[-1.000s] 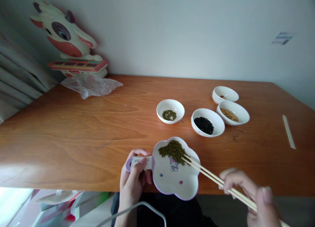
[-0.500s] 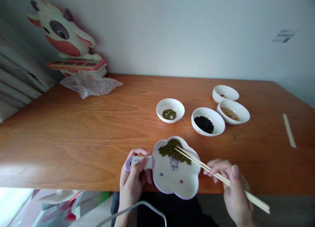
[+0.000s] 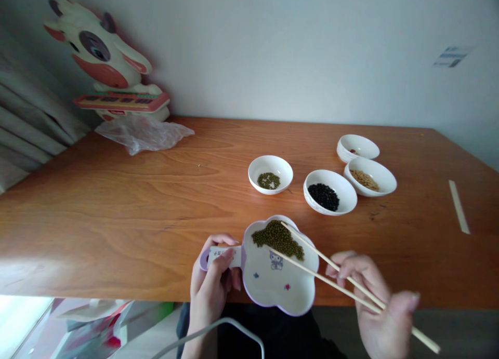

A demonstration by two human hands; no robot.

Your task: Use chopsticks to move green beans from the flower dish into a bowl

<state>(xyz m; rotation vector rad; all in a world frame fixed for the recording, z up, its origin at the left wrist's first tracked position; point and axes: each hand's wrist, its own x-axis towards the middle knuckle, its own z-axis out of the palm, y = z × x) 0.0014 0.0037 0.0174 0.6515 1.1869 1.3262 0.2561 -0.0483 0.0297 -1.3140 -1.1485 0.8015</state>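
Observation:
My left hand is closed around the short handle of a flower-shaped plate, white with a lilac rim and a cartoon print. Green mung beans lie heaped toward its far side. A pair of wooden chopsticks rests in the fingers of my right hand, its thumb raised. Their tips are spread apart over the plate, one at the far edge of the beans and one at the near edge. Just beyond the plate stands a white bowl with a few mung beans in it.
Right of it are a bowl of black beans, a bowl of tan grains and a bowl holding a few reddish bits. A cow toy and a plastic bag sit at the back left. A cable crosses low in front.
The chopsticks have gone from tips together among the beans to tips spread wide apart. My right thumb has lifted and moved right. My left hand and the plate stay put.

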